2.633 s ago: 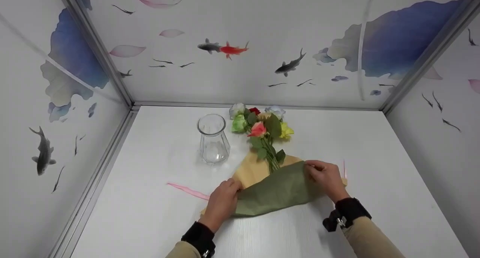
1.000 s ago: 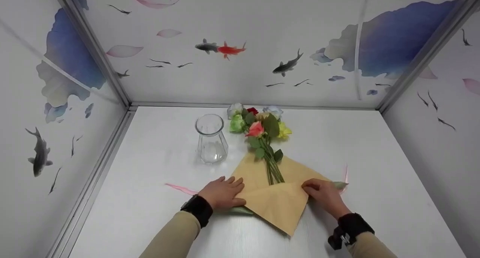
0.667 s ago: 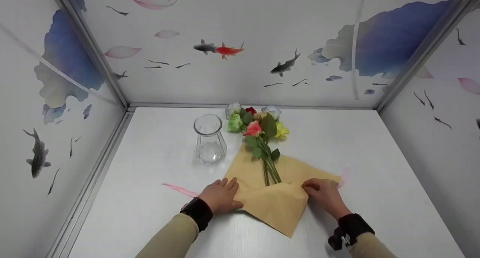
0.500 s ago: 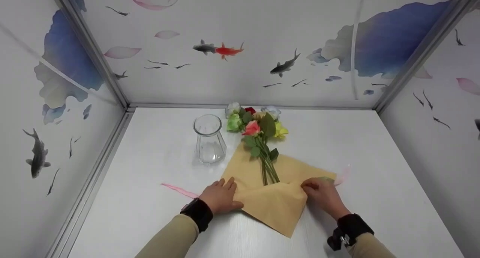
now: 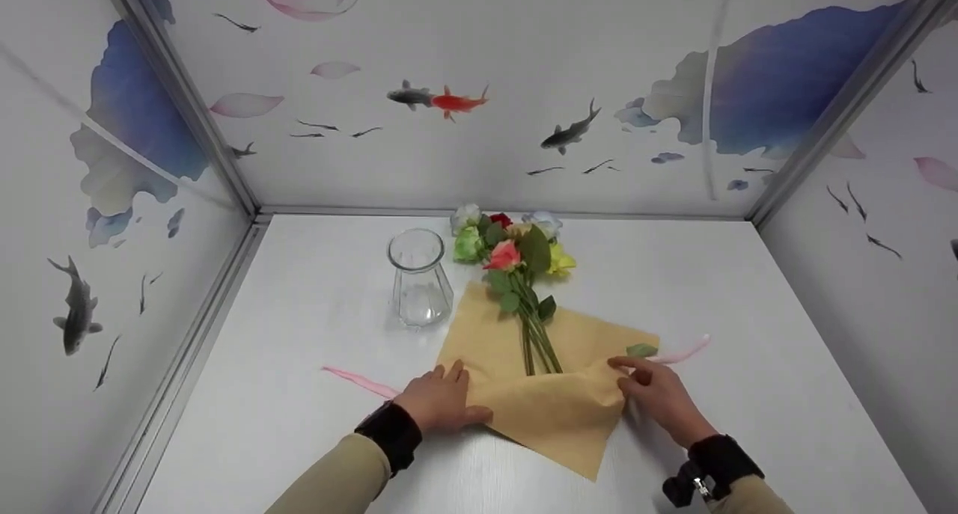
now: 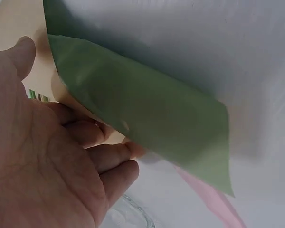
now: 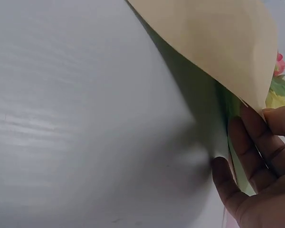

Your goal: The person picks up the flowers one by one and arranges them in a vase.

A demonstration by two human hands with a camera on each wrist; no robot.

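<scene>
A sheet of wrapping paper (image 5: 550, 409), brown on the side facing up, lies folded over the lower stems of an artificial flower bouquet (image 5: 516, 256). Its green underside (image 6: 137, 109) shows in the left wrist view. My left hand (image 5: 443, 399) presses on the paper's left part with fingers spread. At the right end of the fold, my right hand (image 5: 662, 396) pinches the paper; the right wrist view has the thumb above the brown edge (image 7: 218, 42) and fingers beneath. The stem ends are hidden under the fold, and one paper corner points toward me.
A clear glass vase (image 5: 421, 289) stands left of the flowers. Pink ribbon (image 5: 359, 380) sticks out on the left of the paper, and another ribbon end (image 5: 685, 352) on the right. Printed white panels (image 5: 479, 155) enclose the white table (image 5: 299, 289).
The front flap showed green earlier; now brown faces up and a corner points toward me. My left hand went from pinching to lying spread. My right hand moved lower and slightly right.
</scene>
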